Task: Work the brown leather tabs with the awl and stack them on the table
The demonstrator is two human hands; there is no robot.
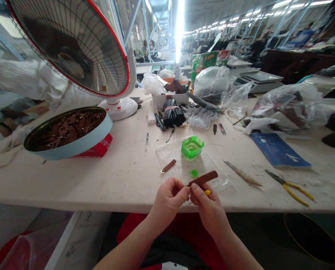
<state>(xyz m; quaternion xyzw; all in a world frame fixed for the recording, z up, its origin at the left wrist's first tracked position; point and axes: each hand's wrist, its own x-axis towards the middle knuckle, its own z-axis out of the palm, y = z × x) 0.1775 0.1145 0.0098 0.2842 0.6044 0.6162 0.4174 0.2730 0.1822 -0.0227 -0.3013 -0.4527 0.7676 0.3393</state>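
Observation:
My left hand (169,197) and my right hand (207,204) meet at the table's front edge, both pinched on the near end of a brown leather strap (204,178) that sticks out up and to the right. A small yellow-tipped tool (207,192) shows in my right hand. Just beyond the hands lie a clear plastic sheet (173,152), a green square dish (192,147) and a small green cap (194,173). Another brown strap (169,165) lies left of the cap.
A round blue-rimmed pan of brown straps (67,131) and a dish heater (71,45) stand at the left. A knife (242,173), yellow-handled pliers (291,186) and a blue booklet (277,150) lie to the right. Plastic bags and a black bundle (173,112) sit farther back.

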